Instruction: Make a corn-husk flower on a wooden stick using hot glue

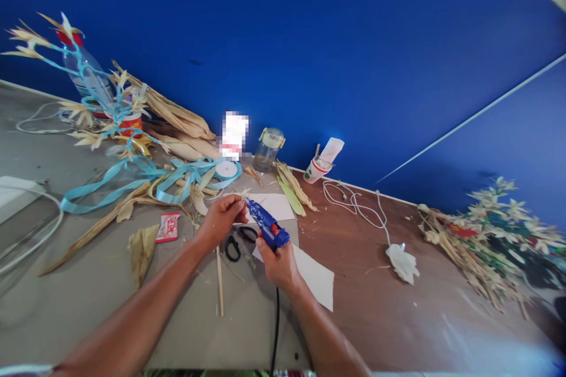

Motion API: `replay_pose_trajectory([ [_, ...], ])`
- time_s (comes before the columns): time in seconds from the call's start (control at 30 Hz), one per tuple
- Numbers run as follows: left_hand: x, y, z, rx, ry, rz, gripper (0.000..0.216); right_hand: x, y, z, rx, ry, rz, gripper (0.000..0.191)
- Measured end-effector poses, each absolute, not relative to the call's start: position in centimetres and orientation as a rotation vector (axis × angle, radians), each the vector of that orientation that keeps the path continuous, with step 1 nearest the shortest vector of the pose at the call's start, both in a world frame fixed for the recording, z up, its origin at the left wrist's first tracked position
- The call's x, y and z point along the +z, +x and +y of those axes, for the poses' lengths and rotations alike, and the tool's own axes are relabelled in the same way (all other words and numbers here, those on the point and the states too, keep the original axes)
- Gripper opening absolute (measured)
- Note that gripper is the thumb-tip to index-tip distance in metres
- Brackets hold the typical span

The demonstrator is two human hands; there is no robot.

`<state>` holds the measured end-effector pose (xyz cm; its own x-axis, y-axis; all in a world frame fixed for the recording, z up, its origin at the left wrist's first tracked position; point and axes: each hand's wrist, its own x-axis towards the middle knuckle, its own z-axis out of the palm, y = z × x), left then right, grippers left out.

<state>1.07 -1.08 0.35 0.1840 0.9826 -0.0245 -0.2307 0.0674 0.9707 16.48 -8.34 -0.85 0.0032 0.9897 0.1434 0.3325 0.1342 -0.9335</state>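
— Blue wall behind, grey-and-brown table (398, 318) under it. Where does your grip stand?

— Right hand (279, 265) is wrapped tight round the handle of the blue glue gun (266, 227). Its black cord (276, 330) runs back toward me. Left hand (221, 218) has thumb and fingertips pinched together on a small dried husk piece (242, 194), held just off the gun's nozzle.

— Which way does the gun lie?

— Long axis slants up and to the left from my right fist; the nozzle points straight at the husk piece. Tip and piece are touching or nearly so, I cannot tell which. The left hand is the nearer one to the piece, the right sits behind the gun, toward my body.

— What lies round the gun?

— Black-handled scissors (236, 242) directly below it, between my wrists. White paper sheets (316, 274) under and right of it. A thin wooden stick (220, 283) below-left. Blue ribbon (145, 179) and loose husks (177, 121) well left of it. A glass jar (267, 150) and a paper cup (316, 171) beyond it, by the wall. A white cable (354, 203) right of it.
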Motion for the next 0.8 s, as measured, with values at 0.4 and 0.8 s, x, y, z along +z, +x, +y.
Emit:
replay_pose_trajectory([
  [0.4,0.3,1.0,-0.8,1.172,1.052,0.956,0.023,0.1,16.1,-8.6,0.905,-1.368,-1.533,0.015],
  [0.8,0.7,1.2,-0.9,1.193,1.054,0.972,0.025,-0.2,16.0,-8.4,0.935,-1.366,-1.477,0.020],
])
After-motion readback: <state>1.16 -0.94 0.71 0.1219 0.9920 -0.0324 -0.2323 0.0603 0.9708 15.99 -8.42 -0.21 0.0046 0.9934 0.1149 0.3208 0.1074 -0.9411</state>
